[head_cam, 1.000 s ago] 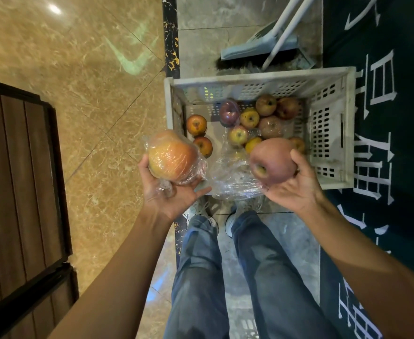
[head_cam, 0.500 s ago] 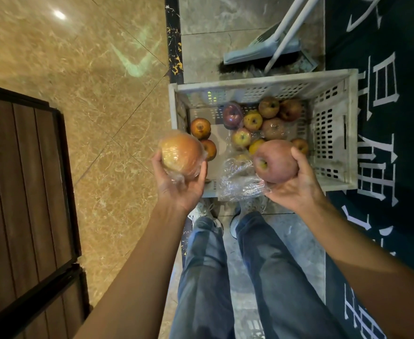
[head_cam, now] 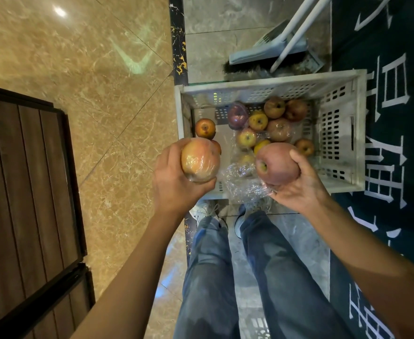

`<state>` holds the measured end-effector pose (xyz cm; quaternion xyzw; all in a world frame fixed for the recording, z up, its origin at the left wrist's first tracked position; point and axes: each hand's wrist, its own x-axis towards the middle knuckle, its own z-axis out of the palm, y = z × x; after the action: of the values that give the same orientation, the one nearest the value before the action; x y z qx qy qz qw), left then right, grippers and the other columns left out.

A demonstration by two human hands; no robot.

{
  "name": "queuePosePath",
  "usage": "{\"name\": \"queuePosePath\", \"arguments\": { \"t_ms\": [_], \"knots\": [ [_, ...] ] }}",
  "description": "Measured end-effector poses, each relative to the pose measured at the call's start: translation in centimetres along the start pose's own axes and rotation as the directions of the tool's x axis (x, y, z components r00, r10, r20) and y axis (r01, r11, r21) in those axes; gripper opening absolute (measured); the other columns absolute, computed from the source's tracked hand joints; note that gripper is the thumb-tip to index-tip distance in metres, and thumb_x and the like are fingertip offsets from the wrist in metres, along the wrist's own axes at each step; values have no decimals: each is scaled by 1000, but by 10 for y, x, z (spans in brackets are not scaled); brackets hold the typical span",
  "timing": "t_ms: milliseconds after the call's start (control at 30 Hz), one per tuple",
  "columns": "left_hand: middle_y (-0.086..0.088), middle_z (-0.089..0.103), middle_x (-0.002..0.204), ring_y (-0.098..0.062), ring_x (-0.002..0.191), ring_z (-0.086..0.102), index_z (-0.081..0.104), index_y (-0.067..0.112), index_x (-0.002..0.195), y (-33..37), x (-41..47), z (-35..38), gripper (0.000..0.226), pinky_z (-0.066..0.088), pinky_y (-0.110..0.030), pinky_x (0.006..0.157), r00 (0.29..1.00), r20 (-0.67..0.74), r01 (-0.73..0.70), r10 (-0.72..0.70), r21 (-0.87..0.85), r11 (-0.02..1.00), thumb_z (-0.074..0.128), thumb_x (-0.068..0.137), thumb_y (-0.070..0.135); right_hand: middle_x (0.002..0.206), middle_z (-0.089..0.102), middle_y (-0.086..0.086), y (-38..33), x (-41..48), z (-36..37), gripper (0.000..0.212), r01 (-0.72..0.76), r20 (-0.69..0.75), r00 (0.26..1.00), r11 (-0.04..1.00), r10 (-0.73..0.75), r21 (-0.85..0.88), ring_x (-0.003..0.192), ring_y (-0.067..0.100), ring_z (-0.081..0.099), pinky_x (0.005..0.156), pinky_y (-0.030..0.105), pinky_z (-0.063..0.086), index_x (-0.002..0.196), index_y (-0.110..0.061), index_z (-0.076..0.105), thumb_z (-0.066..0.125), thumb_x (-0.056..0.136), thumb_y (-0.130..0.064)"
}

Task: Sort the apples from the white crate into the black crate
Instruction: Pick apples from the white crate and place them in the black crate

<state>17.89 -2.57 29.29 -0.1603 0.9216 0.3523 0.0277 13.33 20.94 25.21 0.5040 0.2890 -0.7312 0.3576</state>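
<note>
Your left hand (head_cam: 174, 182) grips a large orange-red apple wrapped in clear plastic film (head_cam: 199, 159), fingers curled round it from the outer side, the back of the hand turned up towards you. A second ago that hand lay palm-up under the fruit with loose film bunched below it. It has since rolled over and closed on the apple.

Your right hand (head_cam: 301, 189) still cups a large bare dull-red apple (head_cam: 277, 163), thumb hooked over its outer side, much as before. A crumpled sheet of clear plastic film (head_cam: 242, 184) hangs just inside and below that hand, touching the fingers. You cannot tell whether it is pinched or only draped there.

Both fruits are lifted clear of the white perforated plastic crate (head_cam: 340, 133), which stands just beyond your fingertips. About ten smaller red and yellow apples (head_cam: 258, 121) lie inside it. The black crate is nowhere in view on either side of your hands.

The roll of the left hand reads as a shift from looking the apple over to carrying it, so both fruits seem ready to go across. You will probably have to turn to find the black crate. Film is slippery, so keep that grip firm. Most of the sorting is still ahead.
</note>
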Motion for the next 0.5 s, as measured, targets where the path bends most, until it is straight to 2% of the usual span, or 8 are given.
{"name": "queuePosePath", "arguments": {
  "t_ms": [100, 167, 200, 233, 267, 300, 400, 500],
  "knots": [
    [8, 54, 110, -11, 99, 52, 49, 21, 119, 0, 3, 0, 80, 44, -21, 83, 998, -7, 56, -57, -78, 995, 84, 48, 35, 120, 61, 9, 0, 1, 6, 120, 9, -31, 999, 1000, -9, -3, 102, 23, 63, 80, 34, 56, 120, -15, 52, 93, 9, -34],
    [7, 52, 111, -15, 98, 56, 44, 30, 117, 2, 8, 4, 80, 51, -25, 80, 936, 61, 347, -346, -311, 885, 82, 47, 37, 123, 60, 8, 0, 4, 8, 124, 7, -49, 999, 1000, -7, -13, 105, 22, 61, 83, 34, 51, 122, -15, 51, 93, 8, -35],
    [1, 54, 113, -21, 99, 59, 44, 28, 117, 3, 13, 6, 78, 55, -30, 78, 839, 165, 527, -518, -483, 699, 81, 49, 37, 124, 60, 8, 0, 6, 9, 125, 2, -56, 998, 1000, -3, -15, 106, 22, 61, 85, 34, 50, 123, -15, 51, 93, 8, -36],
    [-5, 56, 117, -25, 100, 61, 46, 24, 121, 3, 17, 9, 74, 57, -33, 75, 723, 308, 644, -618, -624, 442, 79, 55, 34, 126, 59, 8, 0, 7, 11, 126, -3, -61, 998, 1000, 2, -15, 109, 22, 60, 89, 34, 49, 125, -15, 50, 93, 8, -36],
    [-10, 57, 122, -26, 100, 62, 46, 20, 125, 0, 21, 13, 71, 58, -32, 70, 633, 426, 687, -646, -694, 215, 76, 63, 33, 128, 58, 8, 0, 9, 12, 127, -5, -64, 998, 1000, 5, -9, 112, 23, 59, 93, 35, 48, 126, -15, 50, 93, 9, -35],
    [-13, 57, 124, -26, 99, 63, 45, 17, 129, -5, 23, 16, 68, 57, -29, 64, 579, 496, 701, -647, -708, 84, 73, 70, 32, 129, 58, 9, -1, 10, 13, 126, -3, -66, 998, 1000, 3, -3, 113, 23, 59, 94, 36, 47, 126, -14, 50, 94, 9, -35],
    [-16, 56, 127, -26, 97, 63, 42, 13, 134, -28, 29, 30, 65, 54, -25, 56, 521, 566, 733, -639, -680, -5, 69, 79, 33, 124, 59, 10, -3, 18, 16, 120, 16, -67, 998, 1000, -18, -24, 107, 24, 61, 80, 35, 55, 120, -14, 51, 94, 10, -34],
    [-17, 62, 121, -23, 85, 66, 46, 9, 134, -51, 36, 52, 74, 55, -26, 56, 462, 620, 769, -634, -636, -62, 74, 72, 37, 124, 58, 10, -6, 36, 16, 120, 20, -64, 998, 998, -24, -58, 106, 24, 62, 69, 31, 59, 122, -14, 50, 94, 11, -34]
  ]
}}
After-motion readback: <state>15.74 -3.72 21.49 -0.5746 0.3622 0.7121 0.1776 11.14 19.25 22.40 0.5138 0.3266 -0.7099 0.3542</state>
